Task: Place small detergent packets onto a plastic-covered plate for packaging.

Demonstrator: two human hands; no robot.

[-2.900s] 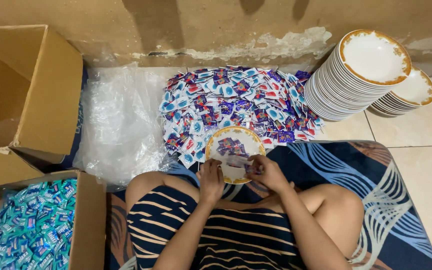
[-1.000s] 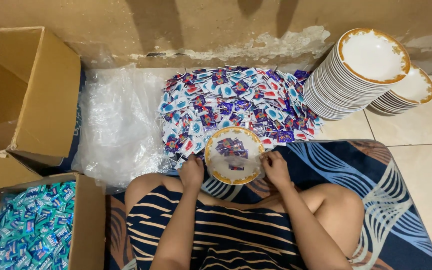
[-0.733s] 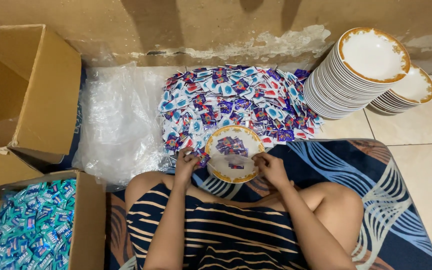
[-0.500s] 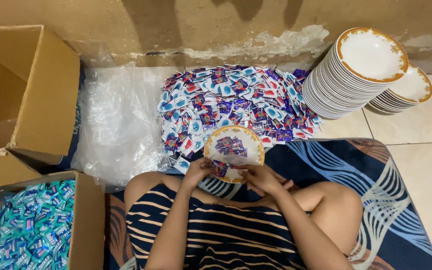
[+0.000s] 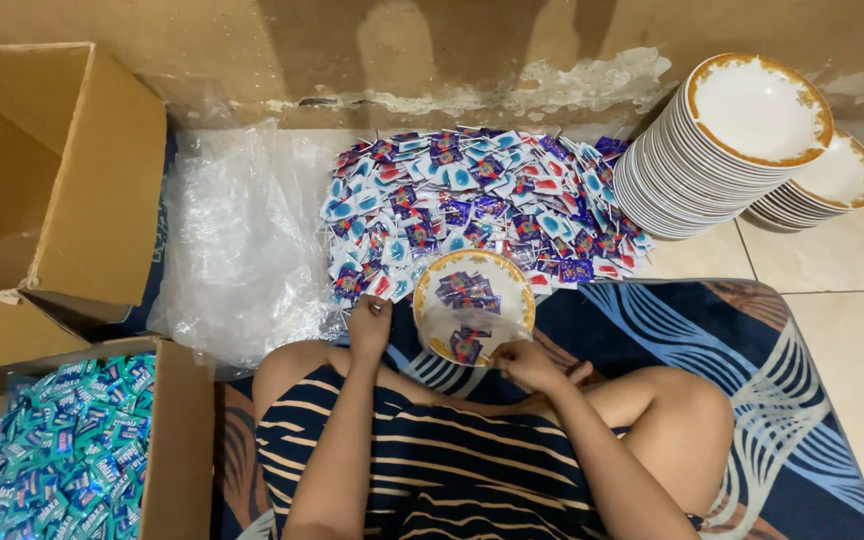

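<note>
Gold-rimmed white plate (image 5: 474, 307) with a few sachets is held at its near rim by right hand (image 5: 524, 364), fingers closed. Left hand (image 5: 368, 322), left of plate, is pinched on blue-red sachet pile (image 5: 472, 205) edge.

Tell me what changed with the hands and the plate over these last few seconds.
The left hand left the plate rim and reached out to the sachets beside it. The right hand slid down to the plate's near edge and keeps its grip. The plate, plate stacks, plastic sheet and boxes stayed put.
</note>
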